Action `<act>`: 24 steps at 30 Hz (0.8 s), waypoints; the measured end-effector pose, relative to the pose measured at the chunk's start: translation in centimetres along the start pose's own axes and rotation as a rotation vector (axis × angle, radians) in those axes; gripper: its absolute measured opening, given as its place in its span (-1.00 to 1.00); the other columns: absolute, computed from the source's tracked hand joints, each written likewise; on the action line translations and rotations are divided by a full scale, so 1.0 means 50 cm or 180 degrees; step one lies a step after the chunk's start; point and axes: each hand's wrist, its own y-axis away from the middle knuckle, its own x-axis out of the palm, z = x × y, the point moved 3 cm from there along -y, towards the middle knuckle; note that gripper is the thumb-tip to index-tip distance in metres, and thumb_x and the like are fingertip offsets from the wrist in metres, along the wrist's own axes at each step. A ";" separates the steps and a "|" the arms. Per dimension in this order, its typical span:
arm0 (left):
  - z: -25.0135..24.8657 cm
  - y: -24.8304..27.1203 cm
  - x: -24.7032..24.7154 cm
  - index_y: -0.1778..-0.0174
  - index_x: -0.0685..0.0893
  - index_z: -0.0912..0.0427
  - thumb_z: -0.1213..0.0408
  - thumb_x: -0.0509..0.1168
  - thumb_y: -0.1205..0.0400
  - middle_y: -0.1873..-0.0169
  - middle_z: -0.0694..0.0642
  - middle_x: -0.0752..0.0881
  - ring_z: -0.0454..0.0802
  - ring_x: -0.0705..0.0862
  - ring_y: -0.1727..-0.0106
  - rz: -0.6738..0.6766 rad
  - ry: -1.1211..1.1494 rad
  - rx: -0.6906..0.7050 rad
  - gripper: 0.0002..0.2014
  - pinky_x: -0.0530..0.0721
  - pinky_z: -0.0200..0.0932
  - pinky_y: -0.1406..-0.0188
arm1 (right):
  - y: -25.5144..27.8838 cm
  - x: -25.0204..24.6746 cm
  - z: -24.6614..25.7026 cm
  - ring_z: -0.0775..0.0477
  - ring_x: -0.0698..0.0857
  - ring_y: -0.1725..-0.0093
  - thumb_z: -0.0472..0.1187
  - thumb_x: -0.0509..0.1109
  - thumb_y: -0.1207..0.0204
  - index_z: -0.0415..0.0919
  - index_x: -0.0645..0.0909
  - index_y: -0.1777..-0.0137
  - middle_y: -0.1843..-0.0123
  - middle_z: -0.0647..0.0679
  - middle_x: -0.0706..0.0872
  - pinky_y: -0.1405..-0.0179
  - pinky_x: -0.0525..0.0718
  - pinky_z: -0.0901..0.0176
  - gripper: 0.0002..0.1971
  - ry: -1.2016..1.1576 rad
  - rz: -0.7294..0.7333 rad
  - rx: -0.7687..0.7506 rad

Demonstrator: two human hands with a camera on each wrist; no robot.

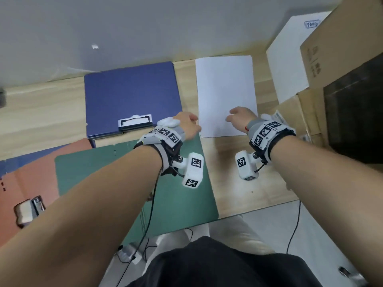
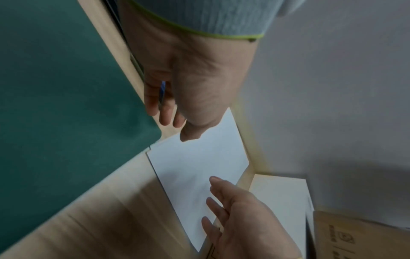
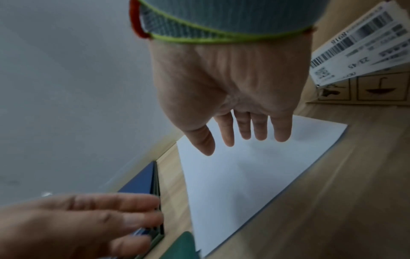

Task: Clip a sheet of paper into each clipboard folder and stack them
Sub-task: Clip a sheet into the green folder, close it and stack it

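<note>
- The stack of paper point(image 1: 226, 94) is plain white, unmarked.
- The open clipboard folder point(image 1: 132, 96) is deep blue, its clip point(image 1: 135, 122) silver with a black outline.
- The nearer folder point(image 1: 176, 195) is flat dark green.
- A third folder point(image 1: 31, 179) is salmon red (a strip of blue shows beside it).
- The table point(image 1: 248, 195) is pale wood with a faint grain.
- The cardboard boxes point(image 1: 339, 44) are brown with dark printed signs.
- The wrist bands point(image 3: 221, 19) are grey, edged lime green.
- The wrist markers point(image 1: 195, 162) are black-and-white squares.
</note>
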 end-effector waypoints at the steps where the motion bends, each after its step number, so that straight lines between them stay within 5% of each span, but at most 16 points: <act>1: -0.012 -0.011 0.019 -0.48 0.59 0.05 0.16 0.45 -0.53 -0.31 0.02 0.71 0.06 0.71 -0.23 0.0053 -0.0069 -0.0020 -0.46 0.64 -0.01 -0.35 | -0.009 -0.001 -0.008 -0.23 0.46 -0.52 -0.13 0.25 -0.67 -0.17 0.33 -0.63 -0.62 -0.13 0.41 -0.42 0.44 0.02 -0.47 0.0004 0.0049 0.0020; 5: -0.041 -0.052 0.067 -0.62 0.38 0.21 0.14 0.47 -0.56 -0.41 0.16 0.58 0.16 0.62 -0.36 0.0078 -0.0043 -0.0211 -0.28 0.56 -0.04 -0.36 | -0.036 0.002 -0.029 -0.21 0.45 -0.54 -0.10 0.26 -0.66 -0.16 0.30 -0.65 -0.63 -0.12 0.40 -0.46 0.43 0.03 -0.44 0.0140 0.0199 0.0050; 9: -0.054 -0.071 0.076 -0.33 0.50 0.31 0.21 0.47 -0.59 -0.12 0.19 0.62 0.17 0.69 -0.12 0.0020 0.0776 -0.0676 -0.54 0.66 0.06 -0.32 | -0.055 -0.005 -0.041 -0.19 0.47 -0.52 -0.08 0.27 -0.64 -0.12 0.34 -0.63 -0.60 -0.10 0.43 -0.42 0.44 0.04 -0.45 0.0235 0.0158 0.0052; 11: -0.059 -0.075 0.075 -0.41 0.50 0.34 0.26 0.44 -0.62 -0.21 0.24 0.67 0.17 0.69 -0.12 -0.0038 0.0872 -0.0729 -0.52 0.66 0.04 -0.30 | -0.063 -0.006 -0.045 -0.19 0.49 -0.50 -0.08 0.27 -0.64 -0.13 0.35 -0.62 -0.59 -0.10 0.45 -0.40 0.46 0.04 -0.45 0.0248 0.0176 0.0065; 13: -0.061 -0.079 0.073 -0.50 0.51 0.30 0.25 0.47 -0.59 -0.29 0.18 0.69 0.16 0.72 -0.20 -0.0173 0.0876 -0.0645 -0.44 0.66 -0.02 -0.27 | -0.067 -0.008 -0.047 -0.19 0.52 -0.48 -0.08 0.28 -0.62 -0.13 0.37 -0.60 -0.56 -0.11 0.48 -0.37 0.48 0.05 -0.46 0.0253 0.0153 0.0061; 16: -0.058 -0.085 0.069 -0.28 0.67 0.09 0.08 0.53 -0.52 -0.02 0.01 0.77 0.07 0.77 -0.05 -0.0273 0.0772 -0.0449 -0.57 0.72 0.04 -0.19 | -0.071 -0.008 -0.053 -0.18 0.53 -0.45 -0.07 0.30 -0.59 -0.09 0.40 -0.57 -0.53 -0.09 0.52 -0.29 0.47 0.10 -0.47 0.0261 0.0122 0.0067; 19: -0.068 -0.089 0.058 -0.10 0.60 -0.20 -0.12 0.53 -0.41 0.10 -0.12 0.79 -0.03 0.78 0.09 -0.0325 0.0276 -0.0449 -0.61 0.74 -0.04 -0.07 | -0.072 -0.010 -0.058 -0.15 0.55 -0.43 -0.05 0.31 -0.57 -0.06 0.43 -0.54 -0.50 -0.06 0.54 -0.27 0.47 0.10 -0.48 0.0237 0.0120 0.0070; 24: -0.090 -0.094 0.079 -0.01 0.47 -0.25 0.06 0.49 -0.43 0.24 -0.16 0.74 0.02 0.79 0.18 -0.0374 0.0041 -0.0208 -0.64 0.79 0.05 0.00 | -0.076 -0.012 -0.063 -0.14 0.54 -0.44 -0.04 0.30 -0.58 -0.04 0.42 -0.55 -0.51 -0.05 0.54 -0.25 0.46 0.12 -0.48 0.0238 0.0129 0.0057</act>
